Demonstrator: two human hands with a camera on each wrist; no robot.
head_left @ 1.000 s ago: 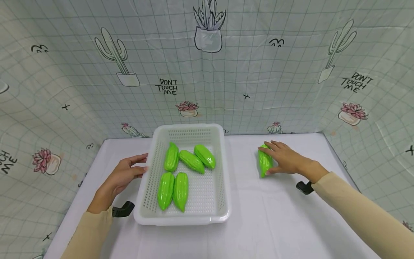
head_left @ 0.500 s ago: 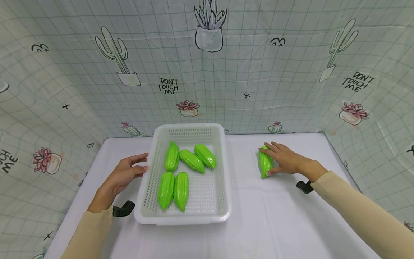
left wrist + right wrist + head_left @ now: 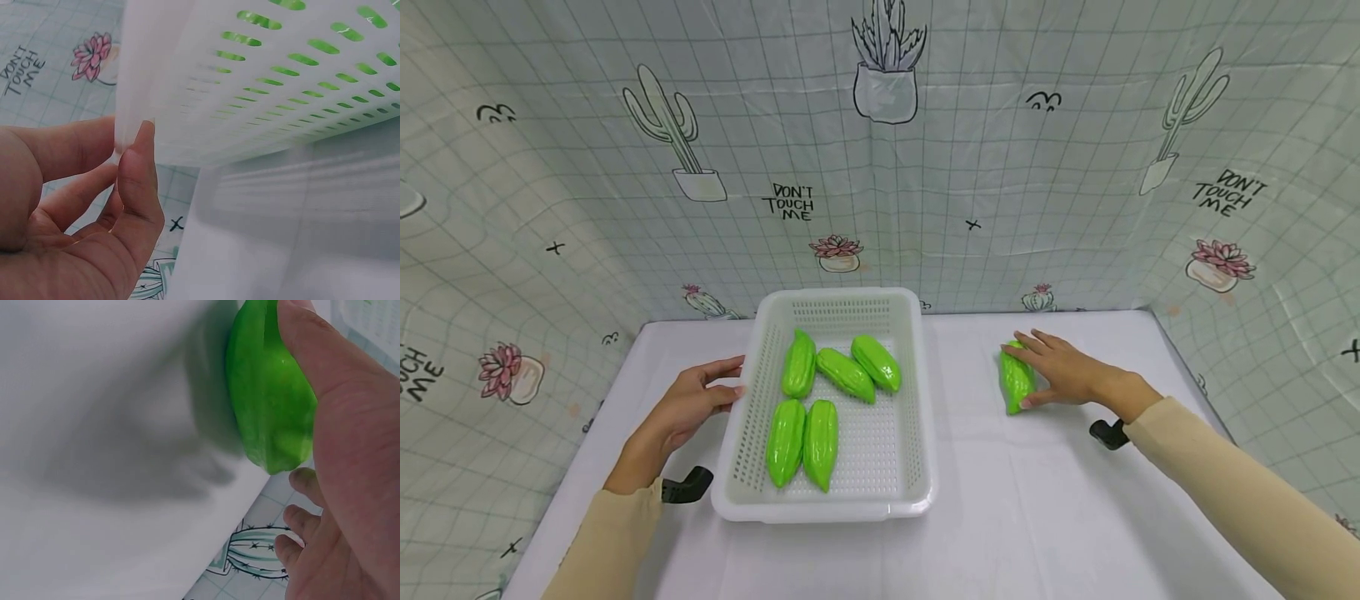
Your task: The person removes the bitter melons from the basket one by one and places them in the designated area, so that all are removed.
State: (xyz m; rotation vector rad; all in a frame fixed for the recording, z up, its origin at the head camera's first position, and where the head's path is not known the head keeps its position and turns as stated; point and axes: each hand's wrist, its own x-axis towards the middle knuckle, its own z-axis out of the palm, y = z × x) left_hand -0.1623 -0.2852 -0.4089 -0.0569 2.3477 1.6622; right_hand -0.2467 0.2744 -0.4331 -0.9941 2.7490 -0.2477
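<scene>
In the head view my left hand [image 3: 685, 404] pinches the left rim of a white plastic basket [image 3: 827, 511] between thumb and fingers. The left wrist view shows the thumb on the outer side of the slotted basket wall [image 3: 169, 56]. Several glossy green star fruits [image 3: 821, 446] lie inside the basket. Out on the right, my right hand [image 3: 1067, 367] holds another star fruit [image 3: 1013, 385] by its ends, thumb at the near tip and index finger at the far one. From the right wrist, this ridged star fruit [image 3: 265, 394] appears close over the white cloth, other fingers spread beyond it.
A white cloth covers the table [image 3: 1000, 517]. Behind and at both sides hangs a checked curtain [image 3: 955, 167] printed with cacti and lettering. Black camera mounts [image 3: 688, 485] stick out from the wrists, beneath beige sleeves.
Both hands, the basket and the star fruits stay nearly where they were. The right hand and its star fruit shift only a hair toward the body.
</scene>
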